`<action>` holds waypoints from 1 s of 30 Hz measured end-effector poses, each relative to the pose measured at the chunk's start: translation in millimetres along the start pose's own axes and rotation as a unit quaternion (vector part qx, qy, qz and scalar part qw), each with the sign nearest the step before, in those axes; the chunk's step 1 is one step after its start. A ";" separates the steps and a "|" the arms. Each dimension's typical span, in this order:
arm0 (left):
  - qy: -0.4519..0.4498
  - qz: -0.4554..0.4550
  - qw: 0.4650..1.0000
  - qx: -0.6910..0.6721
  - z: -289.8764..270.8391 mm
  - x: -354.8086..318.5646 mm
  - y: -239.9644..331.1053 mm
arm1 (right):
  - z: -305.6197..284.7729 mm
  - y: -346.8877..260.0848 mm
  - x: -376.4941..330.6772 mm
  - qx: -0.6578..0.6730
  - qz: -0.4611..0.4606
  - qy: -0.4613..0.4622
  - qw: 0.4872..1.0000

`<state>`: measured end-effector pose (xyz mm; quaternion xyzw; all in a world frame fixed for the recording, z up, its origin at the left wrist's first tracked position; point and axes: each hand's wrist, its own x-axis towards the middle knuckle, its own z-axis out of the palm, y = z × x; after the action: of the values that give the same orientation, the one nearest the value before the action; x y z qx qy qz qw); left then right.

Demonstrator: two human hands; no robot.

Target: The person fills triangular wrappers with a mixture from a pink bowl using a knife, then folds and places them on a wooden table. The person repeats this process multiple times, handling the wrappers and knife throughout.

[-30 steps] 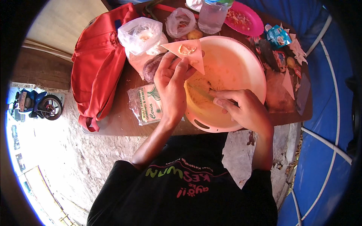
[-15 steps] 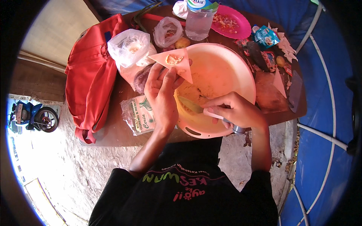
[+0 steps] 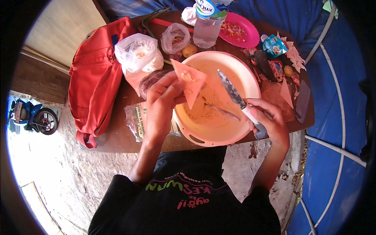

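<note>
Between the fingers of my left hand is a thin triangular pastry wrapper with a dab of pale filling on it, held over the left side of a large pale basin. My right hand, at the basin's right edge, grips a knife by its white and grey handle. The smeared blade points up and away, above the basin. Inside the basin, a yellowish mix coats the bottom and a spoon lies in it. A wrapper packet lies partly behind my left forearm.
Plastic bags, a potato, a water bottle and a pink plate of chopped food stand behind the basin. At left lies a red bag. A brown board with a wrapper piece sits at right.
The knife has come up out of the basin, its blade now pointing away, and my right hand has moved right. The wrapper has tilted in my left hand. The spoon has come into clear view.
</note>
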<state>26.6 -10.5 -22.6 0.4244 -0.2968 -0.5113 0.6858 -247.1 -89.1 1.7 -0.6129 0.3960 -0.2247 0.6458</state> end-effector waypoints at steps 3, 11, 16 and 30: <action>-0.076 -0.084 0.993 0.033 -0.4 -1.1 3.3 | 5.7 2.7 -4.8 -0.146 -0.122 0.066 0.980; -0.021 -0.041 0.998 0.034 -12.7 5.5 -5.3 | 19.4 -16.2 -15.2 -0.225 -0.079 0.090 0.967; 0.068 0.040 0.997 0.011 -14.5 17.4 -21.2 | 36.8 -9.0 10.6 -0.271 -0.016 -0.035 0.962; 0.093 0.072 0.992 0.046 -11.3 14.2 -24.6 | 62.4 5.7 49.4 -0.263 -0.038 -0.183 0.946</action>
<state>29.4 -23.8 -50.0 0.4790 -0.2845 -0.4049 0.7251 -170.2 -88.3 -19.5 -0.8061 0.2923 -0.0205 0.5142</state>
